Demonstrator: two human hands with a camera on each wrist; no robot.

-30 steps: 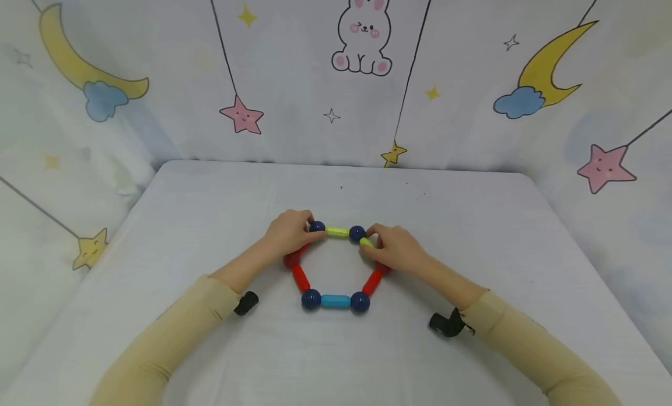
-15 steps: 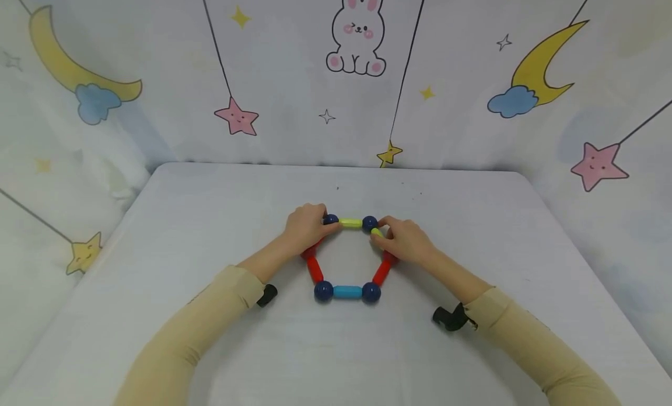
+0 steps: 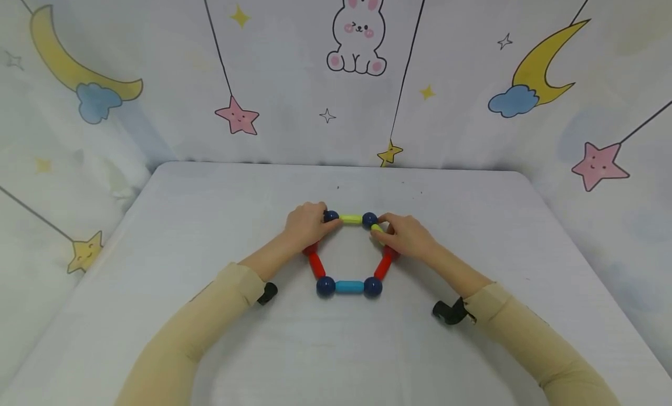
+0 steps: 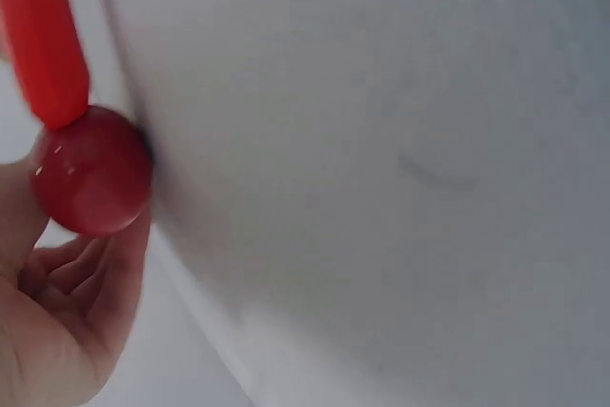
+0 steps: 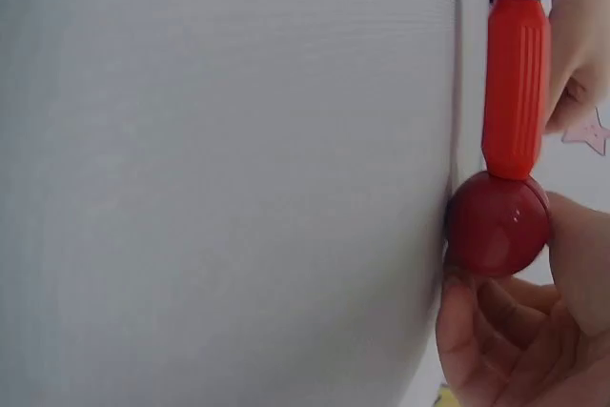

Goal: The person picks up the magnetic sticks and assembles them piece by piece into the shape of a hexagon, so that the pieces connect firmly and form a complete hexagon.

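Observation:
A six-sided ring of magnetic building sticks and balls lies on the table in the head view. A blue stick (image 3: 349,287) between two navy balls (image 3: 325,286) forms its near side, and a yellow-green stick (image 3: 351,219) its far side. Red sticks (image 3: 317,266) run up to a red ball (image 4: 92,169) at left and another red ball (image 5: 498,224) at right. My left hand (image 3: 306,226) grips the ring's upper left, thumb beside the far navy ball, hiding the piece under it. My right hand (image 3: 406,235) pinches a second yellow-green stick (image 3: 377,228) at the upper right.
A white-covered table (image 3: 210,190) carries the ring. Behind it hangs a white cloth (image 3: 294,137) printed with a rabbit, moons and stars. Black wrist devices (image 3: 448,312) sit under both sleeves.
Both hands have shifted the ring slightly right and away across the table, mostly in the first half second. Their hold looks the same.

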